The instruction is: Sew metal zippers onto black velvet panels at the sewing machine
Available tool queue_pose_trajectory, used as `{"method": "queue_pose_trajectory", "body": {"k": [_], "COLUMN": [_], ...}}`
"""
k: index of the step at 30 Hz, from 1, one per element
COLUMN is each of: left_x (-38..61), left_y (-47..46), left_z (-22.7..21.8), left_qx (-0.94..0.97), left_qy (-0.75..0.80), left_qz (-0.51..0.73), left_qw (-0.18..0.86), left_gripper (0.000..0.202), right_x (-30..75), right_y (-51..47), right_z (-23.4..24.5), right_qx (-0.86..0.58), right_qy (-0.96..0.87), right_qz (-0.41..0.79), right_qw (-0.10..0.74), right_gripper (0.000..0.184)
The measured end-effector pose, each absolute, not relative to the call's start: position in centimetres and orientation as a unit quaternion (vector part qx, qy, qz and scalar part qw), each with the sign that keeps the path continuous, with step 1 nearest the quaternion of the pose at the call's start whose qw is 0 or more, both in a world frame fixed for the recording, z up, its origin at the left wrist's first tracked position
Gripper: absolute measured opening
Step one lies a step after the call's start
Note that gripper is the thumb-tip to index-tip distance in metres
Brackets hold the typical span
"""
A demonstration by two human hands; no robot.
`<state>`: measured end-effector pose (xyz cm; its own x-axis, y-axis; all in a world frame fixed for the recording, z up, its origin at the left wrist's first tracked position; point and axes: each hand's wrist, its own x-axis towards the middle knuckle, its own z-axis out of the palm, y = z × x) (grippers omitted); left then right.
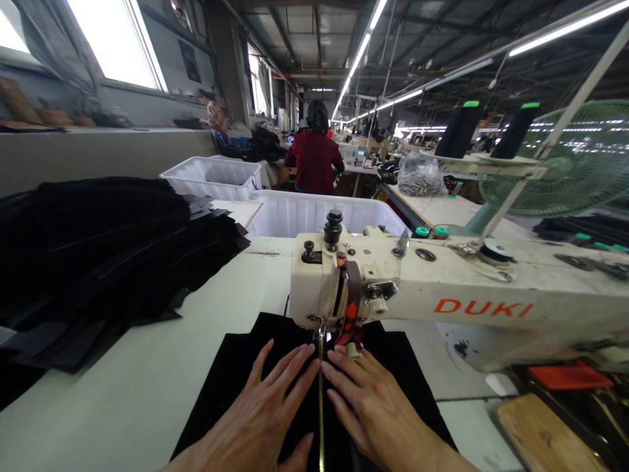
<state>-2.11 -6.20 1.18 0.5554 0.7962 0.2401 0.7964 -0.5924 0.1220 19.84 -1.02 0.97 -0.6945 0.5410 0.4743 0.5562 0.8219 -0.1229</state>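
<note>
Black fabric (230, 367) lies flat on the sewing table, its far part under the head of a cream sewing machine (314, 269). A gold zipper (322, 419) runs lengthwise down the middle of the fabric toward the needle area. My left hand (268, 400) rests flat on the cloth to the left of the zipper, fingers stretched out. To the right of it, my right hand (373, 400) lies flat with its fingers extended close to the presser foot. The needle itself is hard to make out.
A tall heap of black cut pieces (98, 255) covers the table's left side. White plastic bins (314, 213) stand behind the machine. Thread cones (459, 131) and a green fan (565, 164) are at the right. A wooden block (545, 432) lies at lower right. A person in dark red (314, 157) sits ahead.
</note>
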Motion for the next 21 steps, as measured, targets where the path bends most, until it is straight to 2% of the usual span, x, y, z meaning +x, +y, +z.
{"method": "queue_pose_trajectory", "body": {"k": [9, 16, 21], "left_x": [-2.07, -2.13, -2.25], "left_y": [-5.6, -5.86, -5.64], "left_z": [0.94, 0.82, 1.22], "left_qx": [-0.89, -0.883, -0.888], "left_qy": [-0.446, -0.453, -0.439], "left_qz": [-0.094, -0.125, -0.134], "left_qw": [0.019, 0.014, -0.01], "left_gripper": [0.076, 0.08, 0.076], "right_x": [19.83, 19.67, 19.81], "right_y": [-1.01, -0.87, -0.94], "right_z": [0.82, 0.86, 0.76], "right_qx": [-0.281, -0.275, -0.282], "right_qy": [-0.917, -0.921, -0.923], "right_qz": [-0.068, -0.065, -0.049], "right_qw": [0.273, 0.267, 0.259], "right_gripper": [0.033, 0.033, 0.035]}}
